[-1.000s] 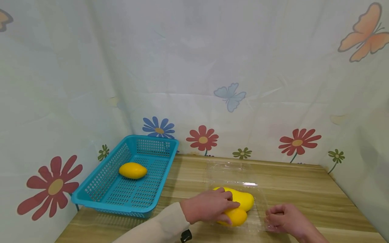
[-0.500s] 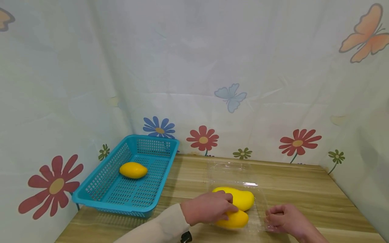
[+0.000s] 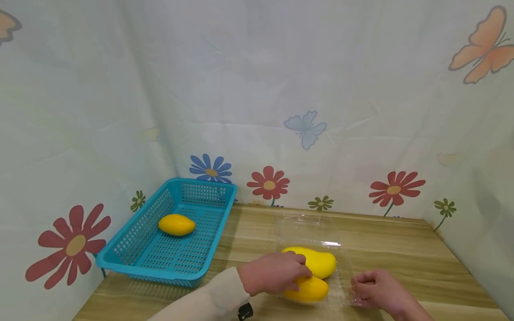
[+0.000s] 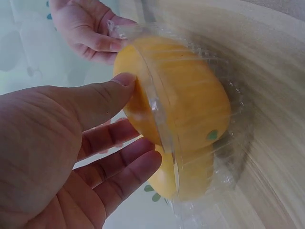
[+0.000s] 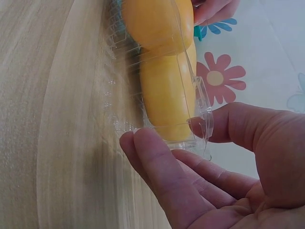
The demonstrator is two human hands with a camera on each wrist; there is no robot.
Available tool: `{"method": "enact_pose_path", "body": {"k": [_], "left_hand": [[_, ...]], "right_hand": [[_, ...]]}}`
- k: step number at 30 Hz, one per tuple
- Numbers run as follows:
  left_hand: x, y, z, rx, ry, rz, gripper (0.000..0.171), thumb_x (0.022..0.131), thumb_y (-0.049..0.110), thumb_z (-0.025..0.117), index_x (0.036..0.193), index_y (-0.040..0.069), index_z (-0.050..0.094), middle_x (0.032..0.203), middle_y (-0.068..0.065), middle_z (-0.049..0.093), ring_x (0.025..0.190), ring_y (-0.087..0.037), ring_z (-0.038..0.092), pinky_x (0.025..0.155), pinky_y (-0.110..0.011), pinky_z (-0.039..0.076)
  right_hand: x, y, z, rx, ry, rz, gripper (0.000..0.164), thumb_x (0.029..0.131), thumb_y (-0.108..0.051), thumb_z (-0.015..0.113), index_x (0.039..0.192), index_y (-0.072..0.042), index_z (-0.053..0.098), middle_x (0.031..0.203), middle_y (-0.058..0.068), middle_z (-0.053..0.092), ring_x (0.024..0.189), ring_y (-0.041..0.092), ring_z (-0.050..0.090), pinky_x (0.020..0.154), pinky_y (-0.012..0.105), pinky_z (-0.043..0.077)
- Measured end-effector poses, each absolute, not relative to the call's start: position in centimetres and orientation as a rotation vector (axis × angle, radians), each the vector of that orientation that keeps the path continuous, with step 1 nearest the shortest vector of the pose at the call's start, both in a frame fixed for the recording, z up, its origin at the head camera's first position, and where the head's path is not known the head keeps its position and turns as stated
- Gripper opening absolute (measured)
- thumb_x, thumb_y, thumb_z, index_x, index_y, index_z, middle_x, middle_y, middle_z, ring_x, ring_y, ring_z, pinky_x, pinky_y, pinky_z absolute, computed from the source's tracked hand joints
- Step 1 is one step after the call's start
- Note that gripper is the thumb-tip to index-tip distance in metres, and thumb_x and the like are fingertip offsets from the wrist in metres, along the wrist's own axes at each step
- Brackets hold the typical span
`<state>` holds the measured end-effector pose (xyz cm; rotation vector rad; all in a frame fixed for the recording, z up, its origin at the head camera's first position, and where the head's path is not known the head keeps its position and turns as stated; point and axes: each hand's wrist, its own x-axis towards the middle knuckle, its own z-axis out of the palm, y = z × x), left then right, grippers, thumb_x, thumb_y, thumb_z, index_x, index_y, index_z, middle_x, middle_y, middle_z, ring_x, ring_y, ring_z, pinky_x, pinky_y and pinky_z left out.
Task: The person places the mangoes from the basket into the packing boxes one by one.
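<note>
Two yellow mangoes lie side by side in an open clear plastic clamshell box (image 3: 343,267). The far mango (image 3: 321,264) lies along the hinge side. My left hand (image 3: 277,273) holds the left end of the near mango (image 3: 311,290), thumb and fingers on its skin. In the left wrist view, this mango (image 4: 190,90) shows a small green spot through the plastic wall, and the thumb presses its upper side. At the box's right edge, my right hand (image 3: 379,290) pinches the rim; its thumb and fingers grip the plastic rim (image 5: 202,114) in the right wrist view.
To the left stands a turquoise perforated basket (image 3: 218,232) with one mango (image 3: 176,224) inside. The box's transparent lid (image 3: 305,228) lies folded back toward the curtain. A flower-printed curtain (image 3: 241,89) closes off the back and sides of the wooden table (image 3: 401,249).
The near mango has shifted slightly toward me, away from the far one. My left fingers have drawn back toward its left end. The right hand stays at the box edge.
</note>
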<state>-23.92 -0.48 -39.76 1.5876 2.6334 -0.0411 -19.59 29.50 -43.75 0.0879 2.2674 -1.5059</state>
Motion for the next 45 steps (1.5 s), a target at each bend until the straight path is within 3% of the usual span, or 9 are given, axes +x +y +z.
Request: {"method": "enact_pose_path", "body": {"k": [10,21,33,45], "left_hand": [[-24.4,-1.6,-38.3,1.494,2.685,0.004,0.04,0.093,0.03,0.076,0.131,0.023,0.069,0.122,0.009,0.067,0.105,-0.004,0.06,0.099,-0.018,0.052],[-25.7,-5.1,-36.4,1.352,2.884,0.014,0.035,0.094,0.028,0.075,0.128,0.019,0.071,0.113,0.004,0.068,0.098,-0.009,0.063,0.088,-0.019,0.057],[-28.6,-10.6,-35.4,1.036,2.989,0.168,0.032,0.096,0.022,0.072,0.127,0.013,0.069,0.123,-0.005,0.071,0.111,-0.02,0.067,0.095,-0.034,0.059],[-31.3,-15.9,-35.0,0.846,3.022,0.236,0.033,0.1,0.019,0.066,0.131,0.007,0.067,0.125,-0.011,0.068,0.107,-0.024,0.064,0.096,-0.041,0.058]], "right_hand": [[-19.7,29.5,-43.8,0.112,2.275,-1.497,0.039,0.098,-0.012,0.066,0.122,0.018,0.06,0.097,0.006,0.075,0.083,0.014,0.07,0.079,0.033,0.063],[-19.8,29.5,-43.8,0.137,2.287,-1.477,0.038,0.098,-0.013,0.066,0.123,0.017,0.061,0.098,0.006,0.075,0.083,0.015,0.07,0.079,0.034,0.063],[-19.8,29.3,-43.9,0.148,2.312,-1.455,0.036,0.098,-0.012,0.066,0.121,0.015,0.063,0.097,0.006,0.075,0.083,0.014,0.07,0.079,0.034,0.063],[-19.8,29.4,-44.0,0.122,2.3,-1.467,0.035,0.098,-0.011,0.066,0.121,0.016,0.063,0.098,0.006,0.075,0.084,0.015,0.07,0.08,0.035,0.063]]}}
